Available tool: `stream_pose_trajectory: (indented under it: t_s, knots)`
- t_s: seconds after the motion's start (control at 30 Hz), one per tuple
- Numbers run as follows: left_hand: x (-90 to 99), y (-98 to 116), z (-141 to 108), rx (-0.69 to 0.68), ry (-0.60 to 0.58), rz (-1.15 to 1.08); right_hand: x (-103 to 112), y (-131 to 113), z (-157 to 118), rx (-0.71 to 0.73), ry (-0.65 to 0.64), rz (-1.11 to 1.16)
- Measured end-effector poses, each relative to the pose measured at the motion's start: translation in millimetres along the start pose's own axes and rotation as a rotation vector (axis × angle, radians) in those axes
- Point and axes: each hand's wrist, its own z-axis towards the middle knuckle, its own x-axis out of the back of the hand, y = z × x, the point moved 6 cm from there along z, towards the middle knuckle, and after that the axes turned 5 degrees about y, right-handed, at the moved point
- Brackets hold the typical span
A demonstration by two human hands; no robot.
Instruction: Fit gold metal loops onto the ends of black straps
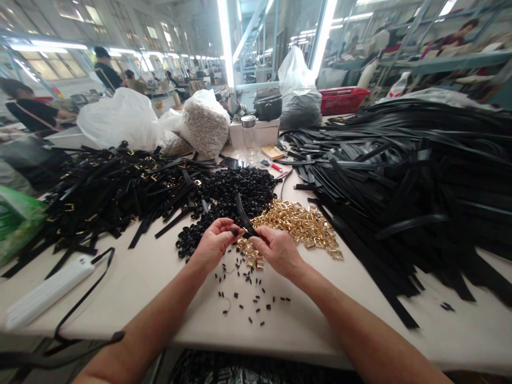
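Note:
My right hand (280, 253) is closed on a black strap (242, 210), pinching it between thumb and fingers. The strap's free part rises away from me above the fingertips. Just to the left, my left hand (216, 242) pinches a small black piece (234, 232) close to the strap; a glint of gold shows there, too small to make out. Behind my hands lies a heap of small black loops (252, 186). Gold buckles (304, 224) are piled beyond my right hand. Several tiny black bits (256, 301) are scattered on the table (200, 320) between my forearms.
Black straps with buckles (132, 181) cover the left side; long black straps (400, 176) fill the right. A white power strip (52, 290) with a black cable lies front left. Plastic bags (204, 120), a glass jar (248, 136) and a red basket (342, 101) stand behind.

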Motion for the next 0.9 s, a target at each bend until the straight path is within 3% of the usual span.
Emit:
stream_pose_trajectory:
  t_s: [0.2, 0.9]
  knots:
    - [-2.5, -6, -3, 0.045, -0.077, 0.091, -1, 1, 0, 0.003, 0.004, 0.004]
    - [-11.8, 5, -13, -0.063, -0.015, 0.174, -3, 2, 0, -0.005, -0.015, 0.012]
